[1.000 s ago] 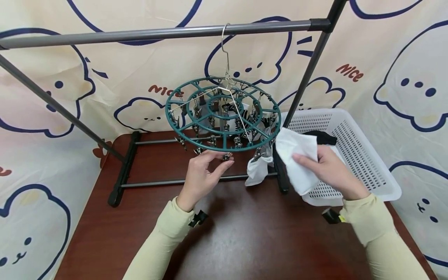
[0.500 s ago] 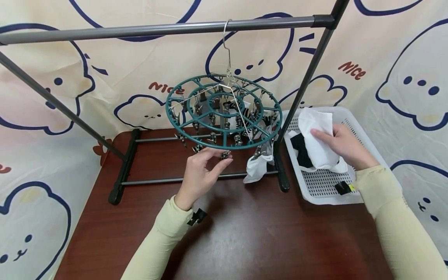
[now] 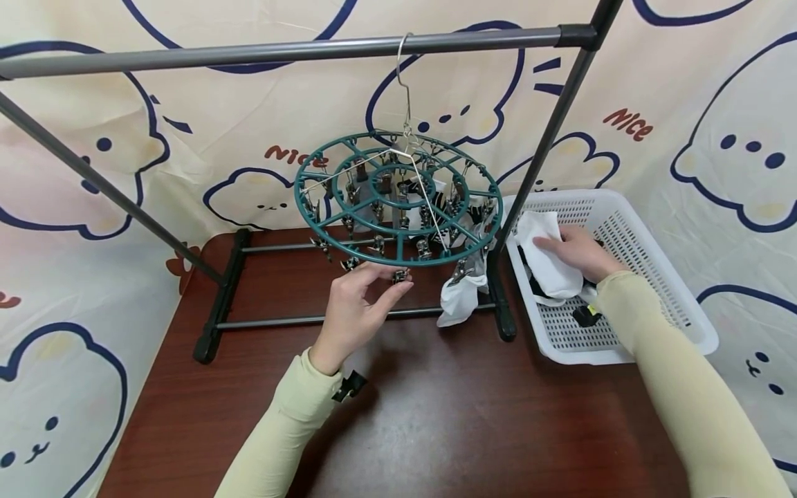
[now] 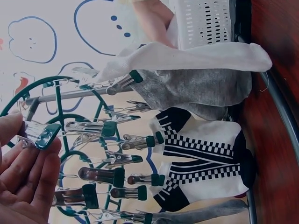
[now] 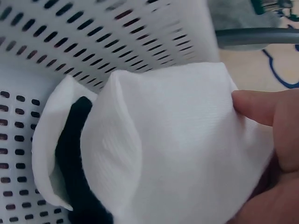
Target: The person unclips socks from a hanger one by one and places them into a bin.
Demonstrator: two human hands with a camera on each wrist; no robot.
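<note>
Your table (image 3: 473,429) carries the dark metal rack (image 3: 249,57), with the white basket (image 3: 661,277) beside its right leg. From the rack's top bar hangs the round green hanger (image 3: 401,262); the left wrist view shows patterned socks (image 4: 205,140), a grey sock (image 4: 196,86) and a white sock (image 4: 201,57) pegged below it.

Your right hand (image 3: 585,252) grasps a white knit piece (image 3: 551,266) inside the basket, towards its rack side, thumb on top; black cloth (image 5: 77,158) lies beside that piece. Your left hand (image 3: 355,308) pinches a metal clip (image 3: 400,276) at the hanger's near edge; whether the clip's mouth is parted, you cannot tell from here.

The step looks like readying laundry at the basket while the clip is kept handy. The next move probably calls for singling out one piece, bringing its edge to that clip and squeezing the handles to admit it.
</note>
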